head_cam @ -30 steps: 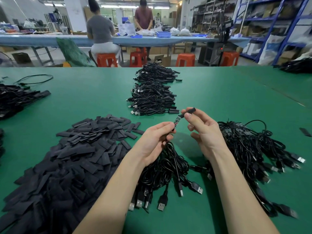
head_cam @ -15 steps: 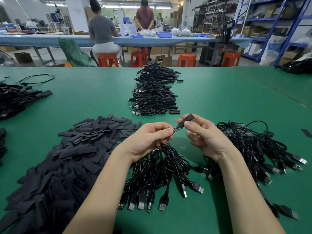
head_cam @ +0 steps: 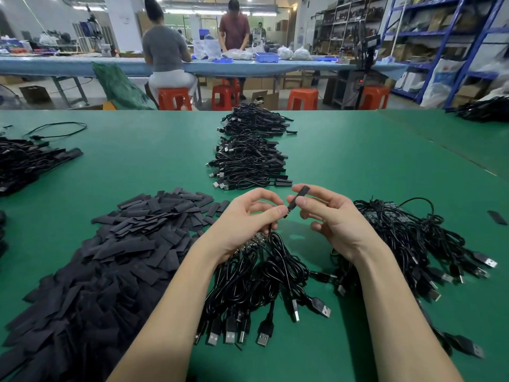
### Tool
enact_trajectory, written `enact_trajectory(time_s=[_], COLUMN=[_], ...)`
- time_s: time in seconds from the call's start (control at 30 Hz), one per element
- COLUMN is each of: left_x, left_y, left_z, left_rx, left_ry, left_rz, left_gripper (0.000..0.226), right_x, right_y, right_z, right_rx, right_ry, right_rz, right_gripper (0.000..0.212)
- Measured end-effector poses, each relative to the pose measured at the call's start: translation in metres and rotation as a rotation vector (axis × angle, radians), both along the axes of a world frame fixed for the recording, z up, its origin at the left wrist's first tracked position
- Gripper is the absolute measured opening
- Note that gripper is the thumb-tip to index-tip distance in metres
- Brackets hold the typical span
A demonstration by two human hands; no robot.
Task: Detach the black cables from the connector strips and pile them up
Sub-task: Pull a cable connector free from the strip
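Green table (head_cam: 358, 161), black sleeve (head_cam: 298, 198) tilted up-right

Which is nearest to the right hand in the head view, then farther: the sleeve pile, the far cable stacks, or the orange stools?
From the right hand:
1. Far cable stacks, just beyond the hands.
2. Sleeve pile, far left.
3. Orange stools, past the table edge.

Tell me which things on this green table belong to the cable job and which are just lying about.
In the job:
left hand gripping cable bundle
right hand pinching black sleeve
sorted cable piles
tangled cables

Lying about:
heap of flat black sleeves
orange stools
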State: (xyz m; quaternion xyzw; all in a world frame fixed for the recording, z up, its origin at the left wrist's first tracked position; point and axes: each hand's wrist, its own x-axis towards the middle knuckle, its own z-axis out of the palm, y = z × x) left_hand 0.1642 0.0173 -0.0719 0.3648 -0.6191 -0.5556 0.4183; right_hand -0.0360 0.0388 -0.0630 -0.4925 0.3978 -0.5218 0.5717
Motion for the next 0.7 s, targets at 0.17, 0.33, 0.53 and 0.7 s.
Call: enact_trajectory(time_s=[0.17,0.33,0.53,0.7], left_x=[-0.0001,-0.0033,-0.0043,-0.0063], left_y=[-0.0017,-0.0002,0.0019,0.0021], left_z=[-0.0012,-0.0023,-0.0016,-0.0029], left_rx=[-0.13,-0.231,-0.287,-0.285], left_ry=[-0.016,-0.075,-0.099,-0.067], left_rz=[0.04,0.108,0.123,0.113], left_gripper=[0.013,0.009,0.009,0.01], right_x=[0.0014,0.0061,0.0054,0.006], right_y=[-0.0017,-0.0045,-0.0037,-0.0034], right_z=[-0.0013,-0.0038,-0.0027,-0.0053], right_rx=[0.07,0.108,0.077,0.088], right_ry=[-0.111,-0.147,-0.093,-0.079], right_rz=[-0.068,-0.112,-0.082,-0.052], right_gripper=[0.031,0.029,0.035,0.031])
